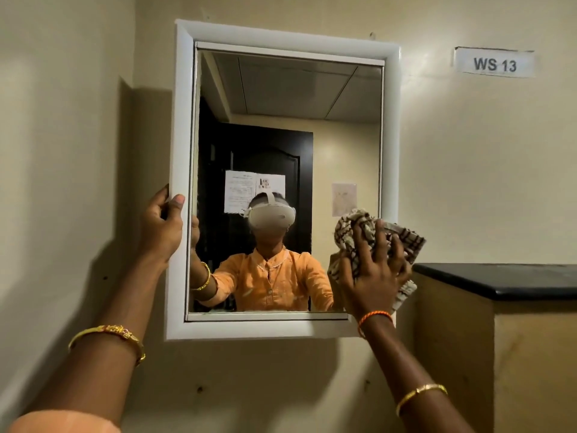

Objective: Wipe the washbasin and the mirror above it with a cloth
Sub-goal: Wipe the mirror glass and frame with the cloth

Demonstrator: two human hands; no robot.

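Note:
A white-framed mirror (282,89) hangs on the cream wall in front of me. My left hand (160,226) grips the frame's left edge, thumb on the front. My right hand (374,270) presses a bunched brown-and-cream checked cloth (352,229) against the glass at the lower right corner, over the frame's right side. The glass reflects a person in an orange shirt wearing a headset. The washbasin is out of view.
A black countertop (505,279) on a cream cabinet juts out at the right, level with the mirror's lower part. A label reading "WS 13" (495,64) is stuck on the wall at the upper right. A side wall stands close on the left.

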